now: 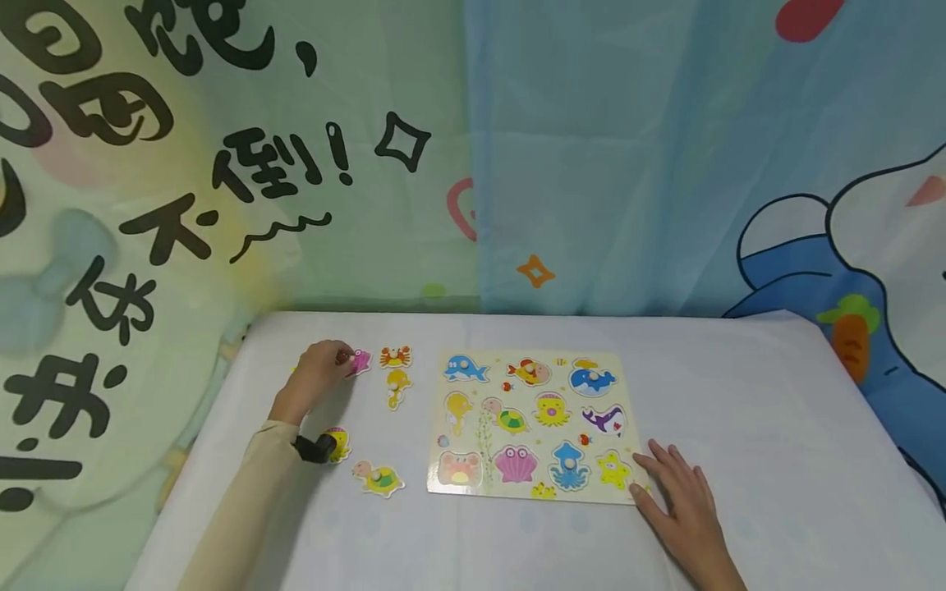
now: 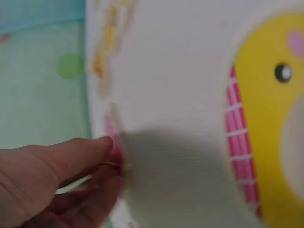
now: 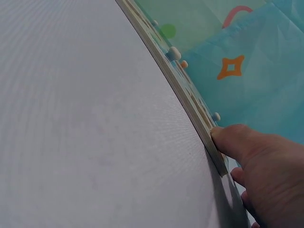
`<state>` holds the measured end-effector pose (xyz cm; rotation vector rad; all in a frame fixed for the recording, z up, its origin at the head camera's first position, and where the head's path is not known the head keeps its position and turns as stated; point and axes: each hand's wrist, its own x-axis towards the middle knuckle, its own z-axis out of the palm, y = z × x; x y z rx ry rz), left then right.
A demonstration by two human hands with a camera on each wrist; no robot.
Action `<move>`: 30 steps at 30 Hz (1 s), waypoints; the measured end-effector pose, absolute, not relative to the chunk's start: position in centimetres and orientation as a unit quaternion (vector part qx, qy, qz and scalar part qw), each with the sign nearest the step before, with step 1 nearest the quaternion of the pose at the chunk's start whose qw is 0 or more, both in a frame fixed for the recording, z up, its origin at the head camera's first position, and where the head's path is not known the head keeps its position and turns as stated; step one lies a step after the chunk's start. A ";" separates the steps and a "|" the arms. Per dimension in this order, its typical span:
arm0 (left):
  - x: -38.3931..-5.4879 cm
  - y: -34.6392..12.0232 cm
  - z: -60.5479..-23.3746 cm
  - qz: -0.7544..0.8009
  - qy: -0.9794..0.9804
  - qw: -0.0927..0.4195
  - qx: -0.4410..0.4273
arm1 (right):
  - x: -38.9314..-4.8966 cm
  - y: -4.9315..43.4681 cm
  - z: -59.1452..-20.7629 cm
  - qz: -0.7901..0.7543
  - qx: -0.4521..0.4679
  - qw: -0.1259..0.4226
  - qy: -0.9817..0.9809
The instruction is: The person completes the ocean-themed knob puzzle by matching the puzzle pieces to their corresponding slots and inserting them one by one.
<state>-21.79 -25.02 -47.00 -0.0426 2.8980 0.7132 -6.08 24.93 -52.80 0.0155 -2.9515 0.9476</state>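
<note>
My left hand (image 1: 316, 373) pinches a pink puzzle piece (image 1: 360, 363) between thumb and fingertips at the far left of the table. In the left wrist view the pink piece (image 2: 114, 140) shows blurred at the fingertips, partly hidden by them. The cream puzzle board (image 1: 480, 414) with sea animal pictures lies flat at the middle. At its near right corner, my right hand (image 1: 686, 505) rests with fingers spread, thumb and forefinger touching the edges. The right wrist view has the thumb of this hand (image 3: 256, 156) against the board's edge (image 3: 190, 107), with several small knobs standing above the surface.
A crab piece (image 1: 395, 356) and a yellow seahorse piece (image 1: 397, 387) lie right of my left hand. Nearer are a yellow octopus piece (image 1: 338, 444), partly behind the black wrist camera (image 1: 314, 448), and a turtle piece (image 1: 378, 478). A printed curtain (image 1: 591, 164) hangs behind the white table.
</note>
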 end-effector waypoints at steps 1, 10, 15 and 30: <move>-22.1 -25.1 -47.2 0.237 0.967 0.087 -0.020 | -6.0 24.9 -52.8 0.307 0.005 0.020 -0.951; -22.5 -25.4 -48.3 0.260 0.961 0.079 -0.043 | -6.0 24.9 -52.8 0.307 0.011 0.025 -0.951; -22.3 -25.3 -48.8 0.278 0.957 0.077 -0.037 | -6.0 25.0 -53.0 0.310 0.015 0.034 -0.950; -19.4 -20.4 -45.7 0.273 0.959 0.003 0.080 | -6.1 25.0 -52.9 0.314 0.017 0.037 -0.949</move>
